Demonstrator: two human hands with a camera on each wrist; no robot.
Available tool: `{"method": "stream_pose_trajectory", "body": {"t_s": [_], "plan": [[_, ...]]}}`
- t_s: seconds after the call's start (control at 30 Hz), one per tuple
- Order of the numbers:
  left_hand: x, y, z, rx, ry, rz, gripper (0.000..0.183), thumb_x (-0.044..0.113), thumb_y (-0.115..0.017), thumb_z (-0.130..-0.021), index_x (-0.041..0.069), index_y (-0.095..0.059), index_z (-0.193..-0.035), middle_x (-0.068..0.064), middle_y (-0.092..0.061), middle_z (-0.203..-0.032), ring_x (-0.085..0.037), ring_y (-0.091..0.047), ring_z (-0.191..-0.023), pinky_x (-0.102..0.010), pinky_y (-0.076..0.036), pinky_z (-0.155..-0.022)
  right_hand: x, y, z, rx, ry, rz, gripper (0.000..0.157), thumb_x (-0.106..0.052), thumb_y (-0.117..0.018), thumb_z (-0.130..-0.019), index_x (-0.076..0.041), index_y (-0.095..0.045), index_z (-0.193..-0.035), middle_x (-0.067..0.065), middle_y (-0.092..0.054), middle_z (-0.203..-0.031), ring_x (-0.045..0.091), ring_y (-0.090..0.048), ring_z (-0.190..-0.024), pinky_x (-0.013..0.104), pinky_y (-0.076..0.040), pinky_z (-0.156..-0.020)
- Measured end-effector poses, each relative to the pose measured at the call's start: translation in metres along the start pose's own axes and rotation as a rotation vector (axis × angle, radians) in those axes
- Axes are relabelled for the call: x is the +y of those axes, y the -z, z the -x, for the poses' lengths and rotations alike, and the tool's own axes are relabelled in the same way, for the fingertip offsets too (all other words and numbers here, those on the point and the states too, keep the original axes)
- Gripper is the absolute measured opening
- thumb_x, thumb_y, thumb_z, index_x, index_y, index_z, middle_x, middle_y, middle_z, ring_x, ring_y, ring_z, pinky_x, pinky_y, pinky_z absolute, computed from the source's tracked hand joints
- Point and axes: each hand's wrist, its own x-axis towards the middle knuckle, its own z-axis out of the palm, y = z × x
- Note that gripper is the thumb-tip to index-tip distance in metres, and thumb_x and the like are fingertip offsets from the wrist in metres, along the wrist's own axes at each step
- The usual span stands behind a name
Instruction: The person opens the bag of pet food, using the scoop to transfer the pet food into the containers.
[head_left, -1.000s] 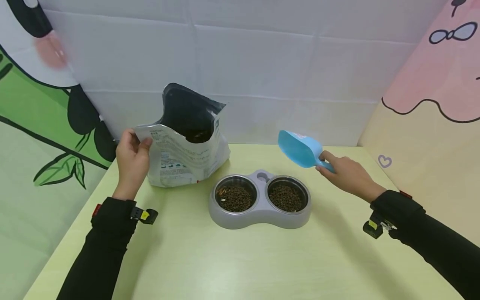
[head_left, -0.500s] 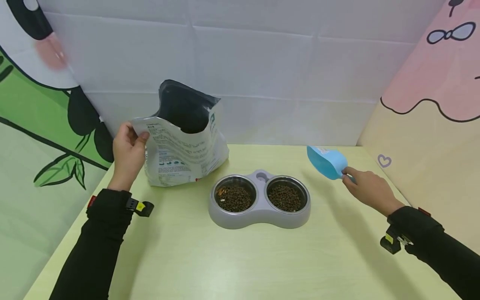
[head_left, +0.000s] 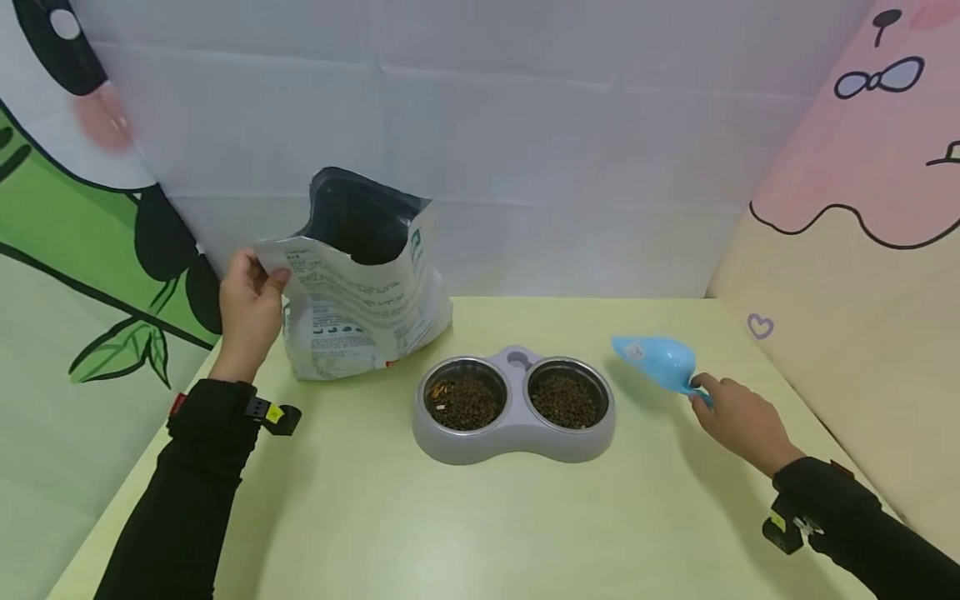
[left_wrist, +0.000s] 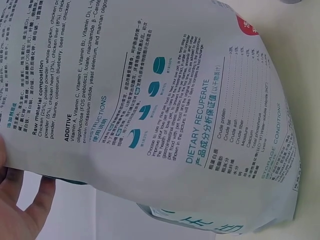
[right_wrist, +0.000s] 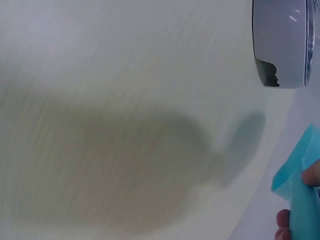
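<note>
My left hand [head_left: 251,312] pinches the upper left corner of an open pet food bag [head_left: 352,317], which stands at the back left with its dark inside showing. The bag's printed side [left_wrist: 150,100] fills the left wrist view. At the right, my right hand [head_left: 746,421] grips the handle of a blue scoop [head_left: 656,358], its rounded back turned up and its mouth out of sight. Between the hands sits a grey double pet bowl [head_left: 513,446]. Brown kibble [head_left: 465,404] lies in its left dish, with a few orange and white bits, and more kibble [head_left: 564,402] in its right dish.
The pale yellow table [head_left: 480,533] meets a white cloth backdrop [head_left: 525,167] behind the bag and bowl. Printed cartoon sheets hang at the left [head_left: 97,275] and right [head_left: 840,275]. Both black sleeves carry wrist cameras.
The scoop has moved right, away from the bowl, and turned over so that its back faces up. My left hand and the bag's top have shifted slightly left.
</note>
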Motion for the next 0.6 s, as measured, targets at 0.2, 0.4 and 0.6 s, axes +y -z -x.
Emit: {"method": "stream_pose_trajectory", "body": {"t_s": [0.2,0.4,0.6], "plan": [[0.000,0.002,-0.001,0.003,-0.001,-0.009,0.025,0.008,-0.046,-0.093,0.000,-0.042,-0.116,-0.012,-0.051,-0.118,-0.015,-0.048,-0.107,-0.034,-0.041,-0.095,0.003,-0.020,0.006,0.009,-0.029,-0.030,0.031,-0.020,-0.052,-0.088,-0.001,-0.050,-0.112,0.012,-0.054,-0.083,0.018,-0.044,-0.061,0.030,-0.038,-0.044],[-0.005,0.003,-0.005,-0.003,0.021,-0.025,0.026,0.012,-0.045,-0.094,0.002,-0.040,-0.117,-0.008,-0.050,-0.120,-0.014,-0.047,-0.107,-0.032,-0.042,-0.092,0.004,-0.039,0.009,0.018,-0.063,-0.071,0.030,-0.018,-0.050,-0.088,0.003,-0.049,-0.110,0.009,-0.050,-0.077,0.018,-0.041,-0.059,0.029,-0.035,-0.043],[-0.004,0.001,-0.008,0.006,0.031,-0.007,0.025,0.013,-0.044,-0.094,0.004,-0.040,-0.117,-0.007,-0.050,-0.119,-0.014,-0.047,-0.105,-0.032,-0.041,-0.090,0.001,-0.049,0.009,-0.003,-0.111,-0.075,0.030,-0.017,-0.052,-0.087,0.003,-0.049,-0.110,0.009,-0.049,-0.078,0.019,-0.040,-0.060,0.030,-0.036,-0.044]]}}
